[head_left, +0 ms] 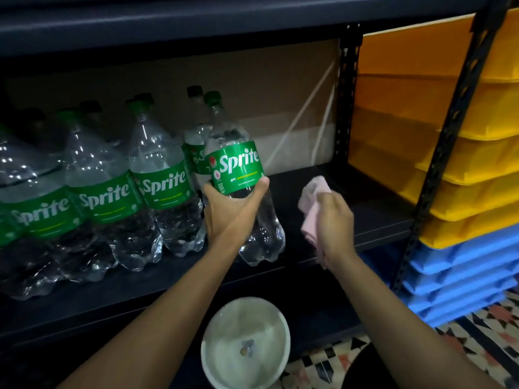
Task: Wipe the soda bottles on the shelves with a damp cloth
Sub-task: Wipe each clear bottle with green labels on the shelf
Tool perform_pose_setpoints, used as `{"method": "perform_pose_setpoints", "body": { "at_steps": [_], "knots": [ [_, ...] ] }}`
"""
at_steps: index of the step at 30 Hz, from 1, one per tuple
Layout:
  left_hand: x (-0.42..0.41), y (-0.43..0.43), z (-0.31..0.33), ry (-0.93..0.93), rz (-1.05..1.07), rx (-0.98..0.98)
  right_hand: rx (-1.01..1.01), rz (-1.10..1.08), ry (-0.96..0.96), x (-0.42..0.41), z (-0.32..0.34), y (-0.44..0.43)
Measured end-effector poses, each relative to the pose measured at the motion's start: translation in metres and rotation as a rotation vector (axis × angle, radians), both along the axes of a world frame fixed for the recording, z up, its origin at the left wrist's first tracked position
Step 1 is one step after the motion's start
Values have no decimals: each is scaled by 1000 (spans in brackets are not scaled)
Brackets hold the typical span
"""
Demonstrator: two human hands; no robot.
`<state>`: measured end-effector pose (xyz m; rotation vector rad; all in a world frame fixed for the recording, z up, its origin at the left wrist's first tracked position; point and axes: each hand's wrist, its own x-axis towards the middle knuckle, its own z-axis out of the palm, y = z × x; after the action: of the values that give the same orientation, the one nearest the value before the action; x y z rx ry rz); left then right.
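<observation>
At nine o'clock in the view, a row of clear plastic Sprite bottles with green labels and caps (165, 186) stands on the dark metal shelf board (140, 290). Just beside the row, at its three o'clock, the left hand (227, 211) wraps thumb and fingers around one more clear green-labelled Sprite bottle (238, 167) below its label. This bottle tilts, its cap towards eleven o'clock; whether its base touches the shelf cannot be told. At the bottle's three o'clock, apart from it, the right hand (334, 223) clutches a crumpled pale pink cloth (311, 200) in curled fingers. At six o'clock, below the shelf edge, sits a round white bowl (224, 332). At three o'clock, stacked yellow plastic bins (463, 192) rest on stacked blue plastic bins (463, 276).
</observation>
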<state>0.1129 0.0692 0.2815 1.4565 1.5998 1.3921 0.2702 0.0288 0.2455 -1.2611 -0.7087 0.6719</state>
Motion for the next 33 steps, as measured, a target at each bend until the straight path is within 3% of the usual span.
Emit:
{"method": "perform_pose_setpoints", "body": {
  "at_steps": [2, 4, 7, 16, 21, 24, 28, 33],
  "knots": [
    [-4, 6, -2, 32, 31, 36, -48, -97, -712, 6, -5, 9],
    [-7, 11, -6, 73, 62, 48, -247, -6, -1223, 2, -22, 19],
    [-10, 14, -13, 99, 89, 99, -517, 159, -1503, -16, -58, 23],
    [-13, 20, -31, 72, 92, 163, -595, 127, -1446, -35, -72, 17],
    [-24, 21, -33, 83, -45, 122, -652, 203, -1429, -35, -59, 13],
    [-39, 10, -39, 140, -115, 98, -587, 270, -1256, -34, -43, 13],
    [-49, -12, -56, 176, -133, 79, -341, 280, -1078, -39, -19, 17],
    [-61, -16, -72, 300, -112, -1, -235, 358, -1041, -54, -17, 26]
  ]
}}
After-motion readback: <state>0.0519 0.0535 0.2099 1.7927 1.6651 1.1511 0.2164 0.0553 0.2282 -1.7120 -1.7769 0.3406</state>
